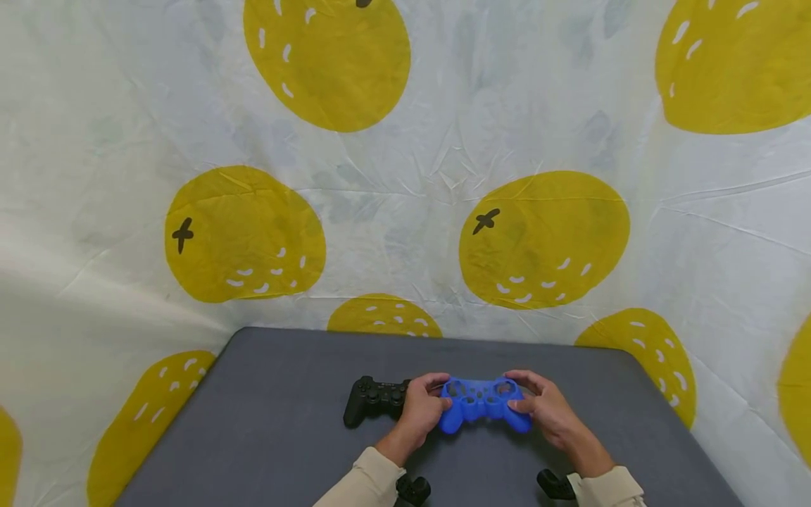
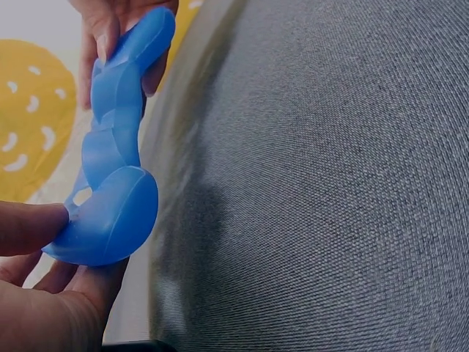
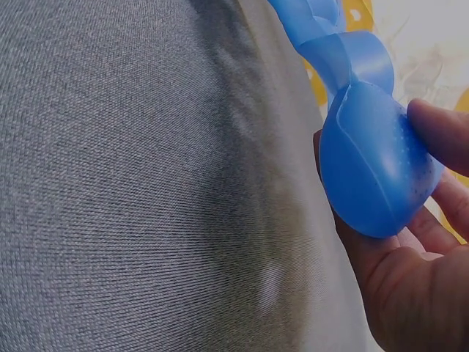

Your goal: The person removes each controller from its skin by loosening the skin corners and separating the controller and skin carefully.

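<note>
A blue silicone game controller cover [image 1: 478,403], with cut-out holes for the sticks and buttons, is stretched between my two hands. My left hand [image 1: 422,405] pinches its left end, thumb on the front face and fingers behind. On the other end my right hand [image 1: 550,410] grips in the same way, its thumb [image 3: 440,136] pressed on the dotted side of the grip. The cover's rounded left grip [image 2: 110,220] fills the lower part of the left wrist view. Just left of my left hand lies a black game controller [image 1: 374,400], its right end hidden behind that hand.
All of this is over a grey cloth-covered table [image 1: 285,422]. Behind it hangs a white curtain [image 1: 393,232] printed with yellow fruit. Dark wrist-worn devices show under each forearm, one [image 1: 413,489] at the left and one [image 1: 555,484] at the right.
</note>
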Motion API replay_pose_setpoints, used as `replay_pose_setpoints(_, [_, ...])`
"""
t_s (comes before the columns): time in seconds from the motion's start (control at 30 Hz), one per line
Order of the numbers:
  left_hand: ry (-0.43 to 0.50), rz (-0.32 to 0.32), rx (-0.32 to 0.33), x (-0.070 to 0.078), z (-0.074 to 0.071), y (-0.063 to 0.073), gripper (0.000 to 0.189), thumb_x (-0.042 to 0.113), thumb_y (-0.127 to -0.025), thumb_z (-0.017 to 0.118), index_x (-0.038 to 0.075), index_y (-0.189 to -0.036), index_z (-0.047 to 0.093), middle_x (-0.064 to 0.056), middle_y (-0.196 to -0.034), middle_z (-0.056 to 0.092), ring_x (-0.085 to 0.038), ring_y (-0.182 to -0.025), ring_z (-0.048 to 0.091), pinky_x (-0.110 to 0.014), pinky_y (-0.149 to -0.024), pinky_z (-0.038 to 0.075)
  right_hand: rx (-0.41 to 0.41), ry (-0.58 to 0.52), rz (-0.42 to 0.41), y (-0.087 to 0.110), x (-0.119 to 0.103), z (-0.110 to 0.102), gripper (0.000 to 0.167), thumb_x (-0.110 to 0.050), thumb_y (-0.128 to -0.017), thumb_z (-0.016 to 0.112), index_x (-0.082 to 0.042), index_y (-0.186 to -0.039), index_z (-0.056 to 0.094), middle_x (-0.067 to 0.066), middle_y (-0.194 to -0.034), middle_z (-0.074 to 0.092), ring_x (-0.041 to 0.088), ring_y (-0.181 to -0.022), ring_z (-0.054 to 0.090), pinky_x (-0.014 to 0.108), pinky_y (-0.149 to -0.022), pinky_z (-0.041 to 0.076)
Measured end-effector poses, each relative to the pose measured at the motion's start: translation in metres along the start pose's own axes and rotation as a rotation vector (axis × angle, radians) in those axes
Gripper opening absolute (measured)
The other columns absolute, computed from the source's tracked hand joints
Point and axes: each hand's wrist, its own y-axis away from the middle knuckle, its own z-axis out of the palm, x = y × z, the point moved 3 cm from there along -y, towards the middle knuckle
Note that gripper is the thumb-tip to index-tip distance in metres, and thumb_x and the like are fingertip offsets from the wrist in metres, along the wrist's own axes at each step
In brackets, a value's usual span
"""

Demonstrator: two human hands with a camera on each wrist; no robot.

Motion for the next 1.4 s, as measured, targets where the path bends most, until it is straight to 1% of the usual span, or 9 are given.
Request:
replay_pose_setpoints(0.1, [-0.007, 0.005, 0.004, -0.001, 0.001, 0.000, 0.046, -0.018, -0.082, 0.067, -0.006, -0.127, 0.069, -0.024, -0.130, 0.069, -0.041, -0.122, 0.067, -0.046, -0.097, 0.059, 0.008, -0.006, 0.001, -0.001, 0.002, 0.000, 0.057, 0.008, -0.092, 0.067, 0.004, -0.147, 0.051, 0.030, -0.157, 0.042, 0.022, -0.110, 0.059, 0.030, -0.082, 0.056])
replay_pose_setpoints(0.17, [-0.018, 0.015, 0.010, -0.002, 0.001, 0.000, 0.046, -0.018, -0.081, 0.067, -0.006, -0.126, 0.070, -0.024, -0.129, 0.070, -0.041, -0.121, 0.068, -0.045, -0.096, 0.060, 0.000, 0.004, -0.006, -0.002, 0.004, 0.001, 0.058, 0.007, -0.092, 0.067, 0.005, -0.147, 0.050, 0.031, -0.158, 0.040, 0.022, -0.112, 0.058, 0.029, -0.082, 0.055])
replay_pose_setpoints(0.23, [-0.049, 0.036, 0.016, -0.002, 0.002, 0.000, 0.045, -0.017, -0.081, 0.067, -0.006, -0.124, 0.070, -0.023, -0.127, 0.071, -0.040, -0.119, 0.069, -0.044, -0.095, 0.060, 0.006, 0.001, -0.003, -0.003, 0.005, 0.002, 0.057, 0.008, -0.092, 0.067, 0.005, -0.147, 0.051, 0.030, -0.157, 0.042, 0.024, -0.115, 0.057, 0.029, -0.082, 0.055])
replay_pose_setpoints(0.43, [-0.144, 0.071, 0.041, -0.003, 0.003, 0.002, 0.042, -0.015, -0.081, 0.070, -0.003, -0.121, 0.073, -0.021, -0.122, 0.073, -0.034, -0.114, 0.071, -0.042, -0.092, 0.061, 0.024, 0.013, 0.011, -0.005, 0.010, 0.003, 0.057, 0.009, -0.091, 0.068, 0.004, -0.145, 0.053, 0.030, -0.156, 0.044, 0.030, -0.123, 0.054, 0.028, -0.083, 0.054])
replay_pose_setpoints(0.57, [-0.165, 0.086, 0.051, -0.006, 0.004, 0.002, 0.042, -0.015, -0.080, 0.070, -0.003, -0.119, 0.073, -0.021, -0.119, 0.074, -0.032, -0.111, 0.072, -0.040, -0.090, 0.061, 0.022, 0.017, 0.011, -0.006, 0.011, 0.004, 0.057, 0.010, -0.090, 0.068, 0.005, -0.145, 0.053, 0.031, -0.156, 0.044, 0.031, -0.124, 0.054, 0.028, -0.083, 0.054])
replay_pose_setpoints(0.7, [-0.190, 0.087, 0.060, -0.009, 0.006, 0.002, 0.043, -0.015, -0.078, 0.069, -0.001, -0.119, 0.074, -0.020, -0.119, 0.075, -0.030, -0.110, 0.072, -0.039, -0.089, 0.060, 0.031, 0.025, 0.015, -0.007, 0.012, 0.004, 0.057, 0.011, -0.090, 0.068, 0.005, -0.145, 0.053, 0.032, -0.155, 0.044, 0.033, -0.126, 0.053, 0.028, -0.083, 0.053])
replay_pose_setpoints(0.97, [-0.217, 0.098, 0.075, -0.009, 0.007, 0.002, 0.045, -0.016, -0.074, 0.067, -0.002, -0.116, 0.074, -0.018, -0.117, 0.075, -0.030, -0.109, 0.071, -0.035, -0.085, 0.059, 0.041, 0.047, 0.025, -0.009, 0.014, 0.005, 0.057, 0.011, -0.090, 0.068, 0.004, -0.144, 0.054, 0.031, -0.156, 0.044, 0.040, -0.137, 0.046, 0.027, -0.089, 0.052])
replay_pose_setpoints(1.3, [-0.218, 0.097, 0.066, -0.010, 0.007, 0.003, 0.045, -0.016, -0.073, 0.065, -0.004, -0.116, 0.074, -0.020, -0.115, 0.076, -0.032, -0.107, 0.072, -0.028, -0.080, 0.057, 0.034, 0.048, 0.023, -0.010, 0.016, 0.006, 0.058, 0.012, -0.090, 0.067, 0.005, -0.146, 0.052, 0.032, -0.157, 0.043, 0.042, -0.141, 0.044, 0.024, -0.089, 0.053])
replay_pose_setpoints(1.4, [-0.226, 0.100, 0.058, -0.010, 0.007, 0.003, 0.046, -0.016, -0.074, 0.064, -0.005, -0.118, 0.073, -0.020, -0.116, 0.075, -0.033, -0.108, 0.072, -0.030, -0.082, 0.057, 0.028, 0.048, 0.022, -0.010, 0.017, 0.006, 0.058, 0.012, -0.091, 0.066, 0.006, -0.147, 0.051, 0.032, -0.157, 0.043, 0.044, -0.143, 0.042, 0.026, -0.091, 0.053])
